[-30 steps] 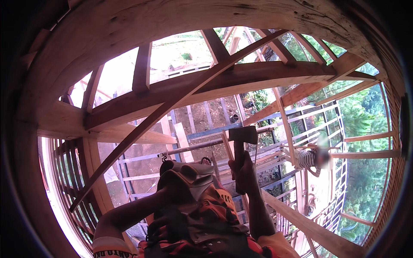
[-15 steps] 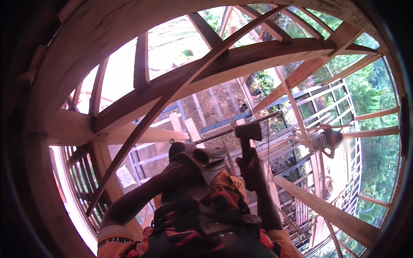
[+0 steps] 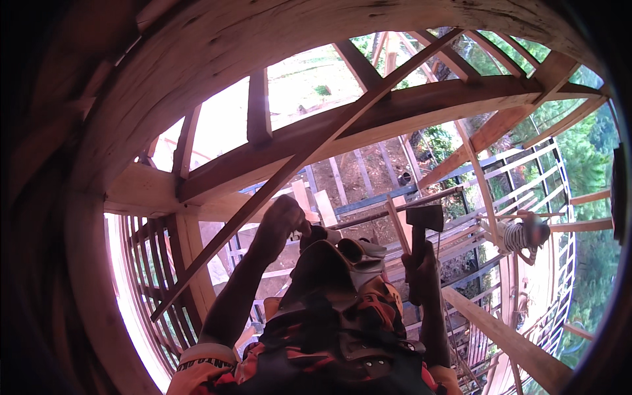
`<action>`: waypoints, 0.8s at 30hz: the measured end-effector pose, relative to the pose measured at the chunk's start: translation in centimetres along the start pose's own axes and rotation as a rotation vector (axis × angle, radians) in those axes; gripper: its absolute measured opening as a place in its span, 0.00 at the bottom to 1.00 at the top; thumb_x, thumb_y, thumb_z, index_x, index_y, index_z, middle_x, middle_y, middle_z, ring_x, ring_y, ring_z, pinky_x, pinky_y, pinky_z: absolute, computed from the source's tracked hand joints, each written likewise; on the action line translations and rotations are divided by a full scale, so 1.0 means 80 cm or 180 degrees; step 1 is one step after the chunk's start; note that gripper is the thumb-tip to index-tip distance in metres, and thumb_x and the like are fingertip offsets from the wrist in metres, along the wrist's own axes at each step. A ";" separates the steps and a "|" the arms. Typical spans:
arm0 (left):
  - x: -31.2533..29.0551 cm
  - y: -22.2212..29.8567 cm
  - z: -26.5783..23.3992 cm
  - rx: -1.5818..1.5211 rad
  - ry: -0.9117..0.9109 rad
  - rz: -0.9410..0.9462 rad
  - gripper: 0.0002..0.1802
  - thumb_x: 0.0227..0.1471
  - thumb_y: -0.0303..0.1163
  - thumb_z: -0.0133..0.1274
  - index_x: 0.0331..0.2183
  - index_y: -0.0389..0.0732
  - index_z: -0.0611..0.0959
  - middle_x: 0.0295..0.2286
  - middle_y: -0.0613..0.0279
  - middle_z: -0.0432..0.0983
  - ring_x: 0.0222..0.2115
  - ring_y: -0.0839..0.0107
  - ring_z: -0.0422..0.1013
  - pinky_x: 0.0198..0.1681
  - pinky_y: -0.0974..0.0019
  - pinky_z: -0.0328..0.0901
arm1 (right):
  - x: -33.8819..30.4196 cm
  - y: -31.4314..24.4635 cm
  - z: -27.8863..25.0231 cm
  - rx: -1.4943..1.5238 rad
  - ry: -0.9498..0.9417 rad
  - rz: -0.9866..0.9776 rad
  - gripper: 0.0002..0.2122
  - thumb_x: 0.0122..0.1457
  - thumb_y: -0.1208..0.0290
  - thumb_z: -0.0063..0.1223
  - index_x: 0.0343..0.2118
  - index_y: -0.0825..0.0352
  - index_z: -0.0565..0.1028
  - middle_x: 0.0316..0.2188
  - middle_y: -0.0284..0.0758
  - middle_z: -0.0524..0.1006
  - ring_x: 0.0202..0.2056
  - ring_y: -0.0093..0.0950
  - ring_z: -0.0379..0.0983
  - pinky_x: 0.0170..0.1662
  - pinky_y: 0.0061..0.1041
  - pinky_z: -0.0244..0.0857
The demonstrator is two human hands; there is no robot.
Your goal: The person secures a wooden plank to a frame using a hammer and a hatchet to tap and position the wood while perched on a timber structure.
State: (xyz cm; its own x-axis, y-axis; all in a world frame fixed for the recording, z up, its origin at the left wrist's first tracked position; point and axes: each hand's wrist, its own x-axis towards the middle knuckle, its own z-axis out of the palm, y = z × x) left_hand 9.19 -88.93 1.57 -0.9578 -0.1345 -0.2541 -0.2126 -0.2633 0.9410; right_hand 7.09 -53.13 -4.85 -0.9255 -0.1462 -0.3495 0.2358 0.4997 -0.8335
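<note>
My right hand (image 3: pixel 421 263) is wrapped round the handle of a hatchet (image 3: pixel 424 218), its dark flared head upright above the fist. My left hand (image 3: pixel 284 217) is raised at the left, fingers curled together. Whatever it pinches, if anything, is too small and dark to make out. Between my arms, a pale tool pouch (image 3: pixel 362 250) hangs at my waist with its mouth facing up. Close by the left hand, a thin slanting wooden brace (image 3: pixel 306 150) crosses the view.
A heavy timber beam (image 3: pixel 395 118) spans ahead, with a wooden post (image 3: pixel 191 257) at the left. Far below lie a slatted frame (image 3: pixel 487 257) and bare ground. Another person (image 3: pixel 523 234) in a striped top is down at the right. A plank (image 3: pixel 507 339) slants at the lower right.
My left hand has come up out of the pouch area and moved forward, fingers curled. My right hand still grips the hatchet. The whole view has shifted a little.
</note>
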 end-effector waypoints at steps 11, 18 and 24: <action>0.250 -0.036 -0.027 0.4321 0.1655 0.1249 0.10 0.66 0.32 0.42 0.38 0.34 0.69 0.25 0.38 0.78 0.29 0.39 0.77 0.31 0.40 0.68 | -0.038 -0.006 0.009 -0.0095 -0.0431 0.0211 0.26 0.62 0.55 0.58 0.53 0.70 0.64 0.36 0.45 0.74 0.37 0.39 0.74 0.41 0.40 0.65; 0.234 -0.060 -0.005 0.4161 0.1290 0.1425 0.09 0.65 0.32 0.44 0.39 0.36 0.65 0.22 0.38 0.78 0.26 0.40 0.77 0.28 0.41 0.71 | -0.049 0.008 0.011 -0.0064 -0.0365 0.0058 0.22 0.63 0.59 0.57 0.50 0.69 0.65 0.37 0.49 0.76 0.41 0.47 0.75 0.42 0.42 0.66; 0.235 -0.065 -0.003 0.4191 0.1170 0.1528 0.12 0.65 0.33 0.45 0.40 0.33 0.64 0.23 0.38 0.78 0.25 0.38 0.77 0.28 0.42 0.71 | -0.015 -0.007 0.010 -0.0310 -0.0138 -0.0508 0.17 0.63 0.61 0.57 0.46 0.67 0.67 0.29 0.44 0.76 0.32 0.43 0.77 0.35 0.43 0.67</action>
State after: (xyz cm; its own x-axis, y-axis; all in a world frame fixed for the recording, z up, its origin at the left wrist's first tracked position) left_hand -7.65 -90.32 -8.18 -0.9267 -0.2418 0.2876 -0.1056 0.9022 0.4181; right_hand 8.29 -53.91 -4.29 -0.9346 -0.2660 -0.2360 0.0552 0.5472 -0.8352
